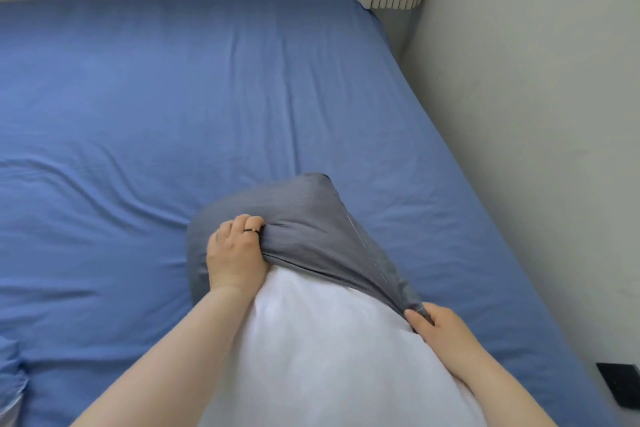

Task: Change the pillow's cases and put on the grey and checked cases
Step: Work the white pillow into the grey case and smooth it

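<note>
My left hand (235, 253) is bunched tight on the open hem of the grey case (298, 229), which caps the far end of the white pillow (329, 350) standing over the blue sheet (173, 97). My right hand (436, 326) pinches the hem's other corner. I judge I'm sleeving case 1 of 2; next, both hands draw the hem evenly toward me.

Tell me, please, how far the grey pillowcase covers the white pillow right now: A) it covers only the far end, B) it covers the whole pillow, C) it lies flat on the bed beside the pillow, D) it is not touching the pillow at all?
A: the grey pillowcase sheathes only the far end, the near part of the white pillow is bare, and the left hand and right hand grip its edge.
</note>
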`<action>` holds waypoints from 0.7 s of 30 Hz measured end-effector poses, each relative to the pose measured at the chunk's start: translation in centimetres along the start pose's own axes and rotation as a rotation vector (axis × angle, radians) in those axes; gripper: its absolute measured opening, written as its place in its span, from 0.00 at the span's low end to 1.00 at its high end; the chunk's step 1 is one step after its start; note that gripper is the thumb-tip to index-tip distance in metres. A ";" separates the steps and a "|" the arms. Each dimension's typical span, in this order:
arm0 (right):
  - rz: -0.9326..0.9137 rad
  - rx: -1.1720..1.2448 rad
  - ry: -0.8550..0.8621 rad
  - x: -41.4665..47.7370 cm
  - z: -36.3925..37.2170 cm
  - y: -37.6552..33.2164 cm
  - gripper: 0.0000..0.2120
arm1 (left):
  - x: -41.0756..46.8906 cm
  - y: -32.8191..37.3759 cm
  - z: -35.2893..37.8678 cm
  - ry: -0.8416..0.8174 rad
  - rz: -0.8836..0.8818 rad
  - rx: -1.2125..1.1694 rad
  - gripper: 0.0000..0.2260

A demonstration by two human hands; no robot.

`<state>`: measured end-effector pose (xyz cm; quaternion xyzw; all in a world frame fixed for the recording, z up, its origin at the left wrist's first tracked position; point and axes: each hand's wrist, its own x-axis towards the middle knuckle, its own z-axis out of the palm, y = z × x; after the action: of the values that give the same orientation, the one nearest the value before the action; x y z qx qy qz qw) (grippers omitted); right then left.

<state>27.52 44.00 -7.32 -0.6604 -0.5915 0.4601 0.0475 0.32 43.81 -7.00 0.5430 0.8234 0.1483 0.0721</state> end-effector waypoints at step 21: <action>-0.510 -0.942 -0.131 -4.6 15.9 -13.3 0.43 | -5.8 -7.0 -0.8 -0.158 -0.465 -0.661 0.15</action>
<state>7.69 36.46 -5.78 -0.4156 -0.8771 0.1590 -0.1807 -3.76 35.82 -8.73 0.3000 0.8240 0.3423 0.3373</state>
